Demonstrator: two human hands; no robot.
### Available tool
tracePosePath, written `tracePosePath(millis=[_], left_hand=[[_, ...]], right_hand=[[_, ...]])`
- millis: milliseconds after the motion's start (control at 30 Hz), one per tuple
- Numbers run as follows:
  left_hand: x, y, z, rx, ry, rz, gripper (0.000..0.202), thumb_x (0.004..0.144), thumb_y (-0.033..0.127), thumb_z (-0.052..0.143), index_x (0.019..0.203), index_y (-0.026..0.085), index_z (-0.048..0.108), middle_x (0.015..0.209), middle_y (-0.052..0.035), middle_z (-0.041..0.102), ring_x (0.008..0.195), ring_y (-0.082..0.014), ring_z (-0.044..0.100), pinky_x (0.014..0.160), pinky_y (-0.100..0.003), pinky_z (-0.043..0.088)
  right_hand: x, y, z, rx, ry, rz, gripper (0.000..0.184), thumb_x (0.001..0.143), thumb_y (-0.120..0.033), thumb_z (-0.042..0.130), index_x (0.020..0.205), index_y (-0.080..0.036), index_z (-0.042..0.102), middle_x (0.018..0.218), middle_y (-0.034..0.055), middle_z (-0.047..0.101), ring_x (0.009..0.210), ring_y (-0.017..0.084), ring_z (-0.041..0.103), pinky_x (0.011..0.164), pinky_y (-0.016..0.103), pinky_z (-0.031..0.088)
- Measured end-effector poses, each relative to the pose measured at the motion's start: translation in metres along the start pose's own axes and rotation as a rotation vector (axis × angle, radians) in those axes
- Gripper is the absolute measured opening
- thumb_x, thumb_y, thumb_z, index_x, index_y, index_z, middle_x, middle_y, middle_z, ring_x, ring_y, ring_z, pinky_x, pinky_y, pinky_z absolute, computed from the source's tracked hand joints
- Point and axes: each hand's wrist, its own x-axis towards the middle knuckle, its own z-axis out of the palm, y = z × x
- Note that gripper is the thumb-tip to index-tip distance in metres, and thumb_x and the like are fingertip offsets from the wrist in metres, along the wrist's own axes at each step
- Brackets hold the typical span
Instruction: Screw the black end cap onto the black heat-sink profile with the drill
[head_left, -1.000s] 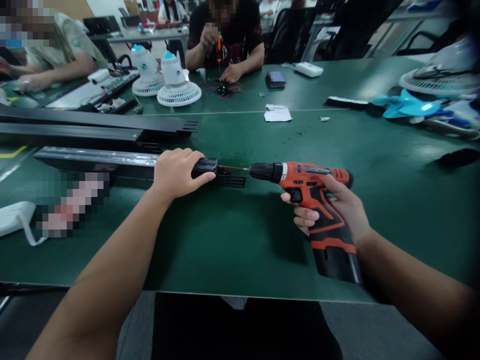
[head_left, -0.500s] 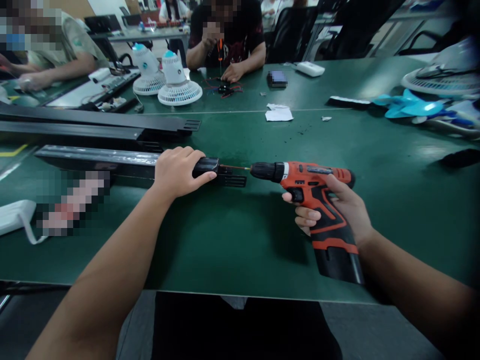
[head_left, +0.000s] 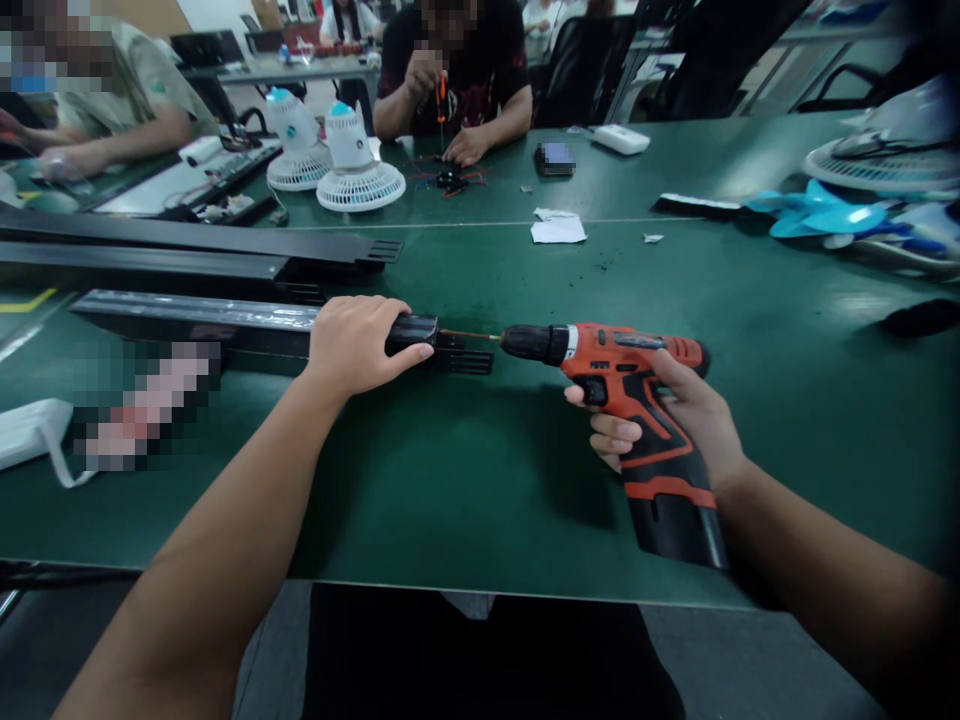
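Observation:
My right hand (head_left: 697, 420) is wrapped round the handle of an orange and black cordless drill (head_left: 630, 350), which points left. A long thin bit (head_left: 471, 335) reaches from the drill's chuck to the end of a long black bar-shaped housing (head_left: 225, 318). Whether its tip is inside the housing or only against it, I cannot tell. My left hand (head_left: 352, 345) grips that housing from above near its right end, the thumb along the near side. Slotted black tabs (head_left: 471, 362) stick out below the bit.
More long black housings (head_left: 187, 240) lie behind at the left. White fan parts (head_left: 360, 160), a scrap of white paper (head_left: 557, 226) and light-blue fan blades (head_left: 817, 210) are on the green table (head_left: 450, 480). A person across holds an orange screwdriver (head_left: 442, 100) over wired parts.
Both my hands, the drill and the housing stay in place. Across the table, the other person's raised hand and screwdriver have shifted slightly.

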Motion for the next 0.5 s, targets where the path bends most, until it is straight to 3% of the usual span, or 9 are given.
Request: tracePosePath(millis=[133,333,500], left_hand=[[0.0000,0.0009,-0.0014,-0.006,-0.026,-0.020,0.073,0.092,0.080,0.044,0.122,0.021,0.073,0.115,-0.0128,0.077,0.107,-0.0375,0.070,0.095,-0.050,0.047],[0.0007,0.0006,-0.0026,0.019,-0.056,-0.022,0.073,0.092,0.081,0.043,0.120,0.021,0.074,0.106,-0.0119,0.078,0.099,-0.0363,0.071,0.091,-0.048,0.047],[0.0007,-0.0004,-0.0012,0.039,-0.034,-0.006,0.073,0.092,0.081,0.042,0.117,0.021,0.074,0.102,-0.0121,0.077,0.096,-0.0358,0.071,0.089,-0.049,0.048]], right_hand=[[-0.0004,0.0001,0.0030,0.002,0.040,0.014,0.072,0.095,-0.072,0.039,0.113,-0.012,0.074,0.058,0.0015,0.055,0.051,0.015,0.057,0.050,0.025,0.054],[0.0000,-0.0006,0.0002,-0.016,0.020,0.019,0.072,0.095,-0.073,0.039,0.114,-0.012,0.073,0.058,0.0007,0.053,0.052,0.016,0.057,0.051,0.025,0.054],[0.0002,-0.0015,-0.0052,-0.045,-0.024,0.017,0.070,0.092,-0.072,0.047,0.118,-0.012,0.071,0.059,-0.0004,0.051,0.055,0.016,0.056,0.052,0.025,0.055]])
